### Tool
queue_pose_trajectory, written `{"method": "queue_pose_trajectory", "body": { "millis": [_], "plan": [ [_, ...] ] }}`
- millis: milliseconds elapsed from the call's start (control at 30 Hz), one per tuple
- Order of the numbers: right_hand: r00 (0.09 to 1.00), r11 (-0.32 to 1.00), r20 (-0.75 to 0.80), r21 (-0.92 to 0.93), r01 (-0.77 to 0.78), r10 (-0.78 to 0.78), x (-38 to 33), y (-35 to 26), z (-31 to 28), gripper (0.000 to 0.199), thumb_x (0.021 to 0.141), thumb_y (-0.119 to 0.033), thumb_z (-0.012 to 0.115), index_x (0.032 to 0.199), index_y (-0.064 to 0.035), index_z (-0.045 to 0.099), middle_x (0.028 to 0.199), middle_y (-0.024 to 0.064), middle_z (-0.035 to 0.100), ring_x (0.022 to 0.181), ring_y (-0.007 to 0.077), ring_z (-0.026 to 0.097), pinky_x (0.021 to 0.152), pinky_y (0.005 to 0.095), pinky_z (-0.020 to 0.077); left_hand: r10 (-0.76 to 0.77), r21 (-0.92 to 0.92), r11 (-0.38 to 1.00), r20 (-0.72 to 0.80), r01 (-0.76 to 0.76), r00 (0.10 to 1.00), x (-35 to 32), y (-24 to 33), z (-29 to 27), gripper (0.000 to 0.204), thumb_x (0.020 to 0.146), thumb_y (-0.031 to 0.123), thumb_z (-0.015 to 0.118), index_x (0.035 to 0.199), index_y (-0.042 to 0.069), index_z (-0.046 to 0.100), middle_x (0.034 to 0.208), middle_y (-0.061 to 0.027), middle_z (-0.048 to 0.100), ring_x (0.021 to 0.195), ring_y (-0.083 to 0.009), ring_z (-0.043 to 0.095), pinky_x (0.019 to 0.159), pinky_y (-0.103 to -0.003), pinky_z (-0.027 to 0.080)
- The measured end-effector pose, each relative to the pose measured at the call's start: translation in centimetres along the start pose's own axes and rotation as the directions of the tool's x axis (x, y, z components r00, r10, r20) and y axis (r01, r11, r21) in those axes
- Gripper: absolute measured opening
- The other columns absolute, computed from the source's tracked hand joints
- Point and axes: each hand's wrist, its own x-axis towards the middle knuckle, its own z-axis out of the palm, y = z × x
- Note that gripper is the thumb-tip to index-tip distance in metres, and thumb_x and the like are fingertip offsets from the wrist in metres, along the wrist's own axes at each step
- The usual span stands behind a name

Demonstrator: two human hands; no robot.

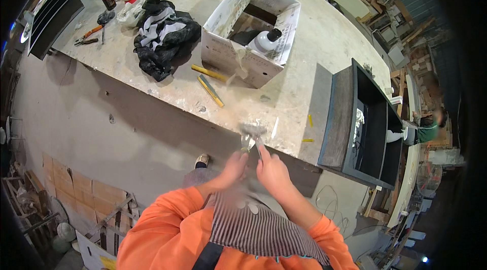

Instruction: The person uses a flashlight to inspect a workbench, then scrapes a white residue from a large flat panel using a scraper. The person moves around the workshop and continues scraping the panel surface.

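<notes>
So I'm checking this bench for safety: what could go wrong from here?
The left hand and right hand work a small, blurred metal tool right at the table edge; it might slip from the grip and fall. The yellow sticks nearby also lie close to that edge and could be knocked off. The open white box with a bottle inside might get bumped.

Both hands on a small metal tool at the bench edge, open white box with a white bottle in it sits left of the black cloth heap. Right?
Not quite. The head view shows the open white box, white bottle inside, to the right of the black cloth heap, not left. The rest holds: left hand and right hand both meet a small metal tool at the bench edge, though motion blur hides the tool's exact kind.
</notes>
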Motion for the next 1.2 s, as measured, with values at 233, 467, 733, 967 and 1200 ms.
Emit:
{"method": "queue_pose_trajectory", "body": {
  "millis": [233,467,733,967,1200],
  "plan": [
    [1.000,1.000,-0.009,-0.030,-0.004,0.004,0.3,-1.7,-1.2,0.054,0.089,-0.017,0.057,0.139,-0.0037,0.041,0.081,0.0292,0.060,0.070,0.0445,0.064,0.064,0.0488,0.0545,-0.004,-0.042,0.999,0.032,0.005,0.999,-0.2,-0.1,0.0,0.030,0.100,0.032,0.045,0.103,0.003,0.047,0.066,-0.0073,0.055,0.043,-0.0166,0.052,0.038,-0.032,0.041],
    [1.000,1.000,0.026,-0.006,0.009,-0.009,1.2,-1.6,-1.7,0.059,0.090,-0.019,0.054,0.144,-0.0059,0.037,0.084,0.0300,0.061,0.071,0.0426,0.065,0.065,0.0491,0.0540,0.007,-0.031,1.000,0.051,-0.005,0.999,-1.1,0.6,-0.1,0.030,0.100,0.033,0.045,0.103,0.004,0.047,0.067,-0.0055,0.054,0.045,-0.0145,0.051,0.040,-0.030,0.042],
    [0.992,0.998,0.106,-0.009,-0.064,0.064,0.6,-2.3,-1.9,0.054,0.089,-0.020,0.055,0.139,-0.0032,0.043,0.084,0.0306,0.061,0.074,0.0431,0.064,0.068,0.0492,0.0536,0.011,-0.088,0.996,0.077,-0.004,0.997,-0.9,0.4,-0.7,0.029,0.100,0.032,0.046,0.099,0.003,0.047,0.068,-0.0066,0.054,0.044,-0.0156,0.050,0.039,-0.031,0.040],
    [0.954,0.995,0.282,-0.027,-0.096,0.100,-1.4,-1.5,-2.1,0.051,0.089,-0.020,0.055,0.136,-0.0023,0.045,0.083,0.0298,0.061,0.073,0.0439,0.063,0.066,0.0489,0.0533,0.036,-0.055,0.998,0.095,-0.031,0.995,-1.3,0.4,-1.1,0.027,0.100,0.030,0.046,0.098,0.002,0.047,0.067,-0.0074,0.054,0.043,-0.0159,0.050,0.039,-0.031,0.040],
    [0.982,0.997,0.174,0.013,-0.082,0.079,-1.2,-2.3,-1.1,0.050,0.090,-0.018,0.054,0.137,-0.0028,0.045,0.084,0.0279,0.061,0.074,0.0425,0.063,0.067,0.0494,0.0530,0.051,-0.022,0.999,0.063,-0.050,0.997,-1.3,0.4,-1.1,0.027,0.100,0.029,0.046,0.102,0.003,0.049,0.067,-0.0055,0.053,0.044,-0.0143,0.051,0.040,-0.029,0.042]
  ]
}}
